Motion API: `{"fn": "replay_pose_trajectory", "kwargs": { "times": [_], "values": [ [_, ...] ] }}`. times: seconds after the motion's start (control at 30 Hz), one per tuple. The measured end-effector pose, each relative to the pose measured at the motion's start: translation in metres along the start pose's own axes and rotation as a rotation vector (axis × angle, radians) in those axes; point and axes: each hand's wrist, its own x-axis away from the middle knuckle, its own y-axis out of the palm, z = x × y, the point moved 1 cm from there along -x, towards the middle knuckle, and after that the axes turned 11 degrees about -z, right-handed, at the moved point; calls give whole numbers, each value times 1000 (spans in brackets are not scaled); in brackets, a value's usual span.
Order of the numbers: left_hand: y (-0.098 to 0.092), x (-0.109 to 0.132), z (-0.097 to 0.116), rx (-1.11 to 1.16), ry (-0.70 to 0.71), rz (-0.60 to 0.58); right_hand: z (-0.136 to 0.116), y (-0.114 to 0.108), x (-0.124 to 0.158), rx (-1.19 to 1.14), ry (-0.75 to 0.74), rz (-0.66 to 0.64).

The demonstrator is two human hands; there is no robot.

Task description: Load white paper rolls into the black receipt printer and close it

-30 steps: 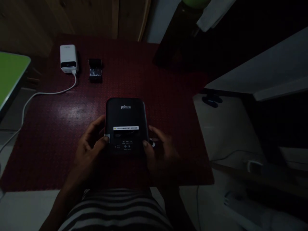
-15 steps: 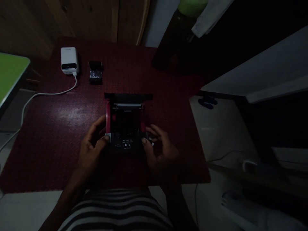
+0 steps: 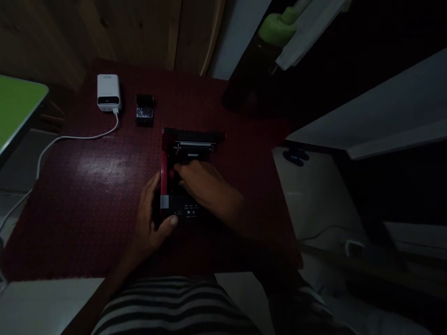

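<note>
A black and red label printer [image 3: 164, 174] lies on the dark red table with its lid [image 3: 195, 135] raised at the far side. Small white-marked buttons show on its front panel. My left hand [image 3: 148, 223] grips the near left corner, fingers along the side and thumb on the front panel. My right hand [image 3: 200, 181] reaches over the printer into its open bay, with curled fingers close to the left inner wall. Its fingertips are partly hidden in the dark, so what they hold or press is unclear.
On the red table [image 3: 115, 223] stand a white power bank [image 3: 108, 90] with a white cable [image 3: 84, 137] and a small dark object [image 3: 144, 110]. A green-topped bottle [image 3: 251, 70] is at the back right. A green tabletop [image 3: 17, 107] juts in from the left.
My right hand has left the printer's right side and moved into its open bay. My left thumb has shifted onto the front panel. The view has shifted slightly.
</note>
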Motion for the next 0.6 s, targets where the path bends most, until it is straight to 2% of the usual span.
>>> {"fn": "replay_pose_trajectory", "kwargs": {
  "times": [0.1, 0.17, 0.23, 0.37, 0.47, 0.53, 0.6],
  "values": [
    [-1, -1, 1, -8, -3, 8, 1, -4, -1, 1, -22, -19],
    [-1, -1, 3, -3, -12, 6, 1, -7, 8, -25, -66, 17],
    [-1, -2, 4, 3, -21, 2, 1, -10, 23, -58, -118, 130],
    [-2, -2, 4, 12, -55, 1, 14, -13, 65, -217, -191, 478],
    [-3, -1, 3, 21, -87, -4, 46, -6, 85, -420, -60, 699],
    [-3, -2, 2, 24, -77, -2, 74, 10, 85, -575, 116, 831],
    [-2, -2, 1, 23, -53, 10, 100, 33, 74, -751, 213, 947]
  ]
}}
